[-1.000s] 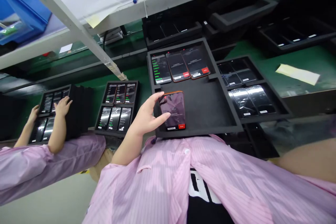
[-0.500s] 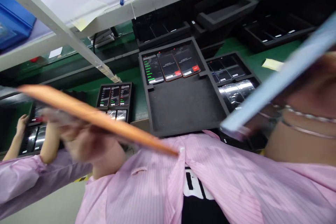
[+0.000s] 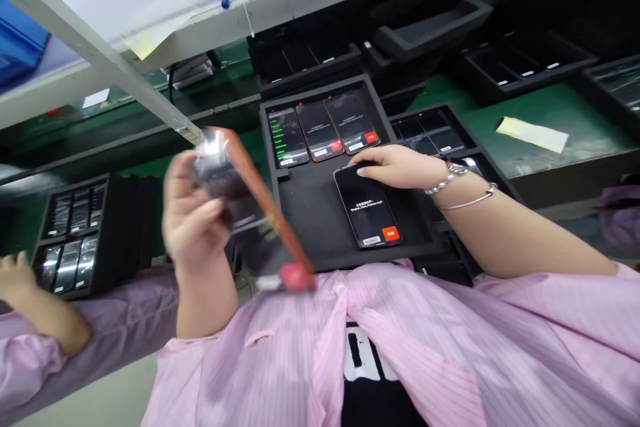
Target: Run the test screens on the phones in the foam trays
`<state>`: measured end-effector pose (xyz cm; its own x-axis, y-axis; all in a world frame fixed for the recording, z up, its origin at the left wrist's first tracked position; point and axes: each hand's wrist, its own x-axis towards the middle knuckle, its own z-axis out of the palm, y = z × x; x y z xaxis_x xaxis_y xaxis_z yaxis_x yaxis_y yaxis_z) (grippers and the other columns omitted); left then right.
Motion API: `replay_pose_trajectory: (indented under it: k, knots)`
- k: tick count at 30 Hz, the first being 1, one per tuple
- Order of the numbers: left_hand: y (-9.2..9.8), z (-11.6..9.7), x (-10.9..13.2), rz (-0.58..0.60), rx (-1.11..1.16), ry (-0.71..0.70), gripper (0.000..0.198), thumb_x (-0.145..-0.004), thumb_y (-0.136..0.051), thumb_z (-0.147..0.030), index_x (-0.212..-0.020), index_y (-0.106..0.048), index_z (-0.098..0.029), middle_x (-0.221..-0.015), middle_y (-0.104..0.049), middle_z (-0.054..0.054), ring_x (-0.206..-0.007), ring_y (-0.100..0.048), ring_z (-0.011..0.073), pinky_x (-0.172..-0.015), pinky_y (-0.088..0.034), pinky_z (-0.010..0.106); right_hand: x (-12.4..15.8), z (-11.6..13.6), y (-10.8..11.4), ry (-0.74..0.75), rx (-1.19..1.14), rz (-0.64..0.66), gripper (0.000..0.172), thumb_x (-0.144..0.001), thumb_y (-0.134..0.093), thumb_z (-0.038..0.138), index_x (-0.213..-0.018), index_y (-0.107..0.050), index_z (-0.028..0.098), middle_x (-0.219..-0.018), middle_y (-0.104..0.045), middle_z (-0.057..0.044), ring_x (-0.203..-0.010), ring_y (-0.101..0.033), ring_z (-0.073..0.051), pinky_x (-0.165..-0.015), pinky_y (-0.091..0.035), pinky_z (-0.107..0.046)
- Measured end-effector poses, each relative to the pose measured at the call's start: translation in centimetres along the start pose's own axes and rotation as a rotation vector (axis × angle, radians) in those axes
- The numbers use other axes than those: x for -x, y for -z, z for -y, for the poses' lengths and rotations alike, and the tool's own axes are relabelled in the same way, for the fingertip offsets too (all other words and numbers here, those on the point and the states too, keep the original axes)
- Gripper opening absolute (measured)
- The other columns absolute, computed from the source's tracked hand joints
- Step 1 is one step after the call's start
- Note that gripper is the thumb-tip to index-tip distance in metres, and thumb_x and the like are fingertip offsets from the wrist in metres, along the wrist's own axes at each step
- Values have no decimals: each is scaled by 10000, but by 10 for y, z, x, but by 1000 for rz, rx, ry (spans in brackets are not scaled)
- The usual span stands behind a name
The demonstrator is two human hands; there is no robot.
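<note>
My left hand (image 3: 193, 213) is closed around an orange-edged smartphone (image 3: 273, 220), which is tilted in front of my chest and smeared by motion. With thumb and fingers at its top edge, my right hand (image 3: 395, 167) grips a dark smartphone (image 3: 367, 207) with white text and a red-orange button on its screen. That phone lies in the lower part of a black foam tray (image 3: 310, 217). Across the tray's upper part sit a phone with green lines (image 3: 289, 138) and two phones with red buttons, one in the middle (image 3: 320, 130) and one on the right (image 3: 353, 121).
Another black tray of phones (image 3: 440, 127) stands right of the main one, and more trays (image 3: 530, 63) lie beyond. A yellowish strip (image 3: 533, 133) rests on the green bench. At the left, a co-worker's hand (image 3: 15, 277) is near stacked trays (image 3: 107, 240). A white shelf post (image 3: 100, 47) slants across the upper left.
My right hand has brought its phone from the raised right side down into the tray. The left-hand phone has turned so its screen shows. The co-worker's stacked trays have come nearer.
</note>
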<state>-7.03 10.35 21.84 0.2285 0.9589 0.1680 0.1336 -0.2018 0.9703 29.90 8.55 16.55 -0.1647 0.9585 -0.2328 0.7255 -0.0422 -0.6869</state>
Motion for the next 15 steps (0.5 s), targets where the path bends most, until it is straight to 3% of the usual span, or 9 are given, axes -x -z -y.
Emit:
replay_pose_trajectory:
  k: [3,5,6,8,11,13,15]
  knots:
    - [-31,32,-17,234,63,248,749,-758,-836,-499,-1390,-467,-340,-835,-741,-42,-634,-721,178,-530,-597,296,-19,8,15,119,199,-136,288,-893,-597,350,-1083,-792,257,-1136,-784,-56,-1089,-723,-305,-1017,-578,-479]
    - [-45,41,-24,464,10,416,731,-788,-783,-472,-1401,-427,-296,-819,-736,-34,-650,-739,196,-553,-599,300,-41,10,30,120,230,-297,331,-920,-583,379,-1143,-787,244,-1148,-779,-85,-1072,-716,-322,-993,-576,-492]
    - [-51,40,-28,564,-85,439,696,-817,-743,-463,-1409,-429,-276,-820,-738,-24,-685,-753,214,-583,-608,318,-54,9,38,118,232,-361,351,-939,-567,389,-1167,-783,232,-1150,-777,-101,-1069,-710,-326,-988,-571,-493]
    - [-61,33,-39,695,-415,354,564,-874,-688,-445,-1371,-520,-239,-800,-741,2,-755,-766,258,-661,-618,368,-85,2,49,109,255,-409,381,-969,-524,384,-1172,-781,190,-1146,-772,-138,-1083,-692,-338,-999,-550,-503]
    - [-79,20,-73,634,-897,48,405,-963,-626,-483,-1261,-678,-213,-830,-763,57,-874,-764,310,-819,-606,431,-128,-17,53,54,330,-392,425,-991,-477,391,-1156,-781,144,-1176,-755,-181,-1150,-656,-375,-1035,-508,-550]
    - [-96,21,-106,495,-1007,-135,395,-1007,-584,-503,-1240,-715,-213,-1018,-787,99,-1049,-740,332,-962,-580,463,-147,-30,47,33,381,-397,462,-1009,-455,450,-1145,-783,155,-1209,-743,-187,-1203,-625,-401,-1056,-476,-589]
    - [-113,34,-142,368,-1042,-257,393,-1003,-608,-514,-1195,-744,-199,-1319,-723,148,-1319,-617,383,-1131,-493,540,-158,-40,37,47,419,-444,513,-1023,-435,528,-1131,-784,167,-1233,-730,-189,-1239,-596,-420,-1062,-444,-623]
